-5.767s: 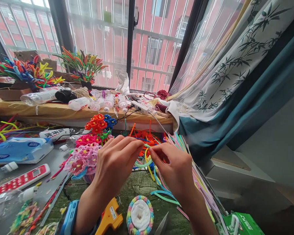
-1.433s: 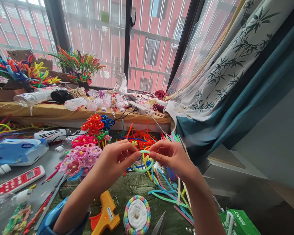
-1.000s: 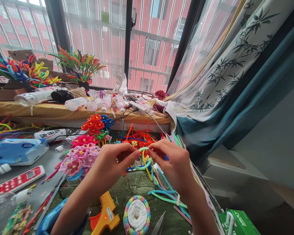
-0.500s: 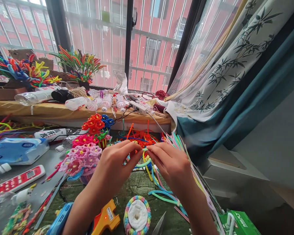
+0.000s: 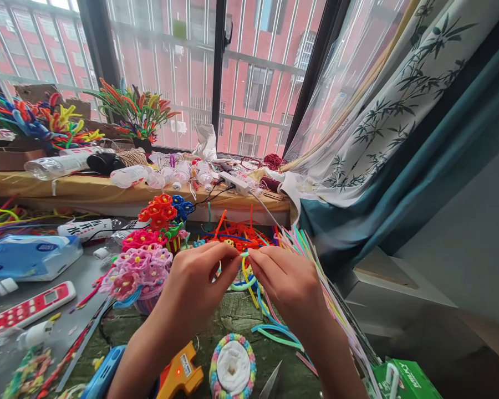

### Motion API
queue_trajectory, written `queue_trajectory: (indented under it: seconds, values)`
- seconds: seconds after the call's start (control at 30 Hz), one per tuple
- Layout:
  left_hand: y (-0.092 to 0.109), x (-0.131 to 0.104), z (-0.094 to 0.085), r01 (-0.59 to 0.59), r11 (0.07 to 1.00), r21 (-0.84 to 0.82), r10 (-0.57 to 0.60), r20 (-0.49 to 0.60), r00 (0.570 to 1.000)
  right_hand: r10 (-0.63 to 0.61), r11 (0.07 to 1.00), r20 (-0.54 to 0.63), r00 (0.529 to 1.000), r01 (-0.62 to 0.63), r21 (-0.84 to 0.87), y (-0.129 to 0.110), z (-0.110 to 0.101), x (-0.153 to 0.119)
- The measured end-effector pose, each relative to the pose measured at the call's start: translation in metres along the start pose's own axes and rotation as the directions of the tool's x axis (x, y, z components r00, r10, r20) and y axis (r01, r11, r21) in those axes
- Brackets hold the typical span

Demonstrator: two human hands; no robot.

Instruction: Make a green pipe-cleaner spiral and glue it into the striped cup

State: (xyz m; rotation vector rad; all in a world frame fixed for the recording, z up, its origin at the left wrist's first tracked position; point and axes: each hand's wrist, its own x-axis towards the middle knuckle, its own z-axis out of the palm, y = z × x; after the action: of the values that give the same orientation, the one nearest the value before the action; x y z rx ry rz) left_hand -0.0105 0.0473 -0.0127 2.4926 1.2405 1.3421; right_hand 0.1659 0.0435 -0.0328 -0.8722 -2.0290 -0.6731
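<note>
My left hand [image 5: 205, 271] and my right hand [image 5: 289, 277] meet fingertip to fingertip above the table. Between them they pinch a pale green pipe cleaner [image 5: 244, 286], whose loop hangs below the fingers. Both hands are closed, and the fingers hide part of the strand. Beneath them on the table stands a round pot [image 5: 233, 367] with a pastel bobbled rim and white filling. An orange glue gun [image 5: 182, 370] with a lit red light lies by my left forearm. Scissor blades [image 5: 271, 380] point up beside the pot.
Pipe-cleaner flowers [image 5: 143, 266] stand left of my hands. A bundle of pastel pipe cleaners [image 5: 316, 266] runs along the right edge, with a green box [image 5: 411, 379] below. Tissues [image 5: 31, 257] and a red-and-white remote [image 5: 31, 305] lie left. Bottles [image 5: 128, 175] line the windowsill.
The hanging green loop has shifted slightly downward and looks rounder. Both hands stay nearly in the same place, still pinching the pipe cleaner.
</note>
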Motion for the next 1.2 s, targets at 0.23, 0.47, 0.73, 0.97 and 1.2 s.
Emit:
queue_trajectory:
  seconds: [0.23, 0.47, 0.73, 0.97, 1.2]
  values:
    - [0.002, -0.001, 0.001, 0.005, 1.000, -0.016, -0.005, -0.018, 1.000, -0.018, 1.000, -0.004, 1.000, 0.018, -0.025, -0.002, -0.001, 0.003]
    - [0.004, 0.000, 0.001, 0.008, 0.999, -0.032, -0.009, -0.020, 1.000, 0.020, 0.999, -0.012, 1.000, -0.020, 0.034, -0.002, 0.000, 0.003]
    - [0.003, 0.001, -0.002, 0.031, 0.998, -0.048, -0.032, -0.032, 0.999, 0.100, 0.991, 0.013, 0.995, -0.100, 0.085, -0.002, -0.003, 0.004]
    - [-0.009, 0.000, -0.004, 0.234, 0.946, -0.225, -0.224, 0.071, 0.972, 0.301, 0.906, 0.125, 0.945, -0.324, 0.271, 0.006, -0.010, 0.004]
    - [-0.017, 0.004, -0.001, 0.354, 0.842, -0.408, -0.300, 0.193, 0.934, 0.382, 0.835, 0.180, 0.906, -0.422, 0.353, 0.004, -0.007, 0.007]
